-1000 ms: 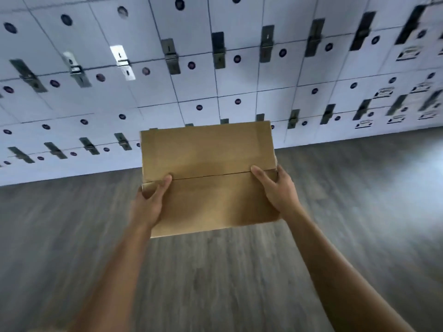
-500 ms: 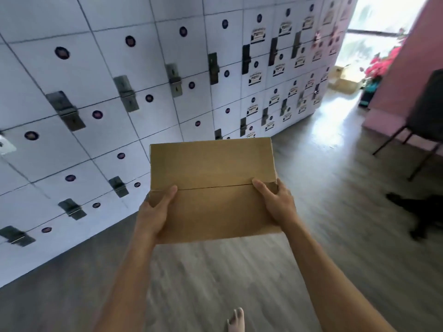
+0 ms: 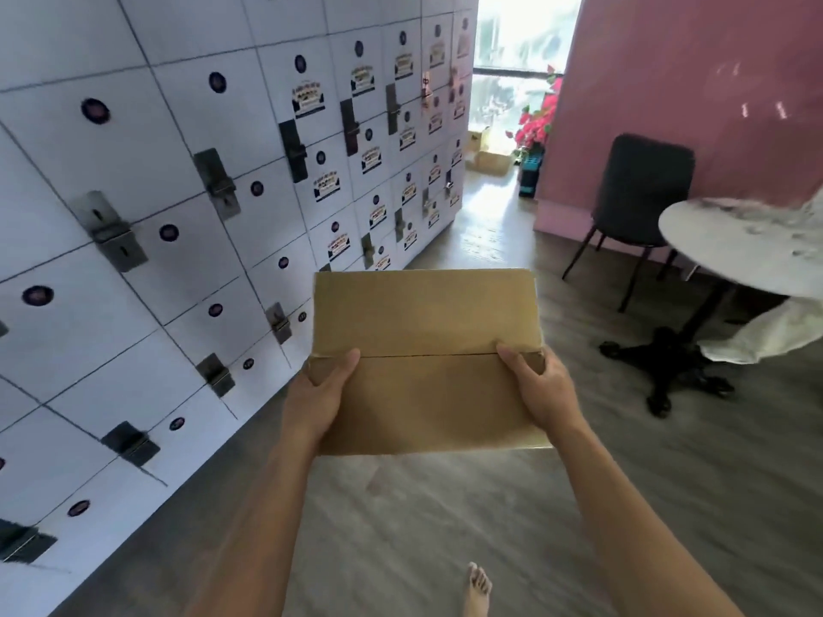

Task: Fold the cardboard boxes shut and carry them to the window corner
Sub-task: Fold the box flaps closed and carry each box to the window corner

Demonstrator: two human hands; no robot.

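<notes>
2 hands [image 3: 311, 405] [image 3: 541, 387] around box [image 3: 425, 358], lockers [image 3: 178, 216] beside

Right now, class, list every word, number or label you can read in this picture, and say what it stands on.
None can be read.
Printed stickers on the locker doors: too blurred to read.
Round dots on the doors: no readable marks.
Cardboard box held in both hands: plain, no print visible.

Box [image 3: 427, 362] held btwn my left hand [image 3: 311, 405] & right hand [image 3: 545, 394]; lockers [image 3: 178, 216] on my left, table [image 3: 748, 256] w/ chair [image 3: 641, 193] behind it right, window [image 3: 525, 33] ahead.
</notes>
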